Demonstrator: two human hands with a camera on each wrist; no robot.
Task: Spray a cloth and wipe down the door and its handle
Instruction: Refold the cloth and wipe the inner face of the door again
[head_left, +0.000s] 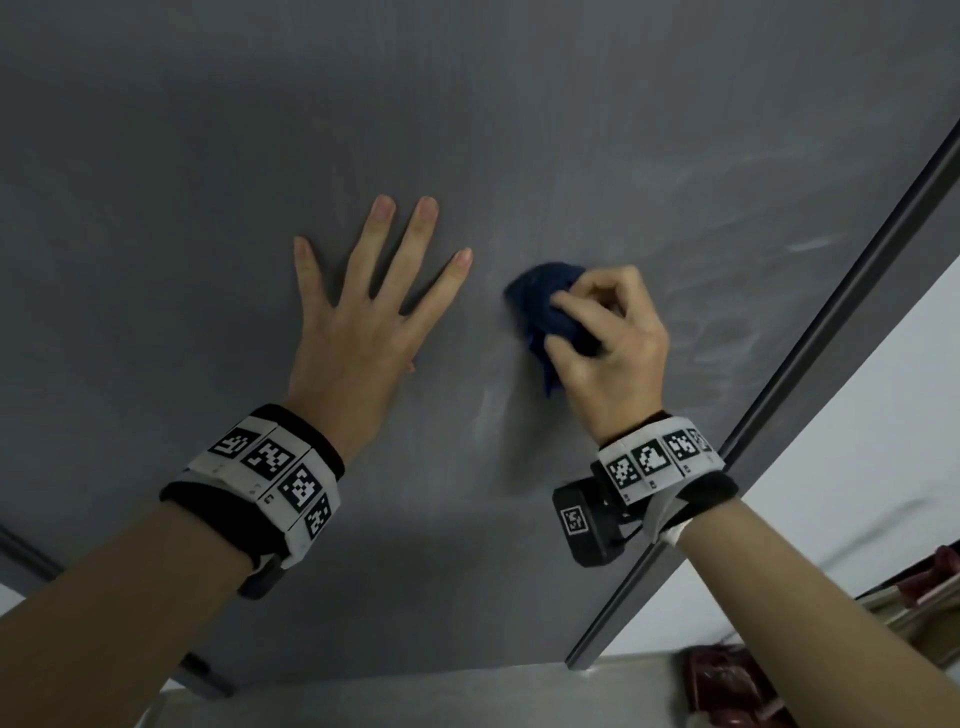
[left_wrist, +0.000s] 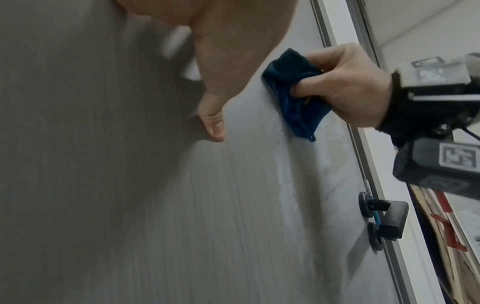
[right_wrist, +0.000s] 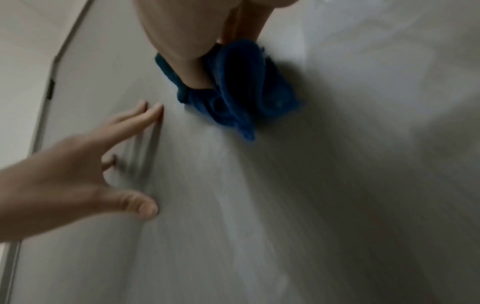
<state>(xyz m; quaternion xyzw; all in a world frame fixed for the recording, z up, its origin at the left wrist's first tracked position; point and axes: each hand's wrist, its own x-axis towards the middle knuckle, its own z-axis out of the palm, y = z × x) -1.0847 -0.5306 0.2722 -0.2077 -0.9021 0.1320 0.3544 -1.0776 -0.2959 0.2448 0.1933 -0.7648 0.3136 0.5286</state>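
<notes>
The right hand (head_left: 610, 343), its grip closed round the bunched cloth (head_left: 545, 299) against the door (head_left: 467, 104), has the handle (left_wrist: 384, 218) well below it, toward the door's edge.

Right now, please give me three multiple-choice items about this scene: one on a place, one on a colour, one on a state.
1. Where is the door handle?
A. below the cloth
B. above the cloth
C. under the left hand

2. What colour is the cloth?
A. red
B. blue
C. white

3. How is the left hand?
A. fist
B. flat on the door, fingers spread
C. holding a bottle

Answers:
1 A, the left wrist view shows it lower.
2 B, blue in every view.
3 B, its fingers are straight, while the right hand grips the cloth.
</notes>
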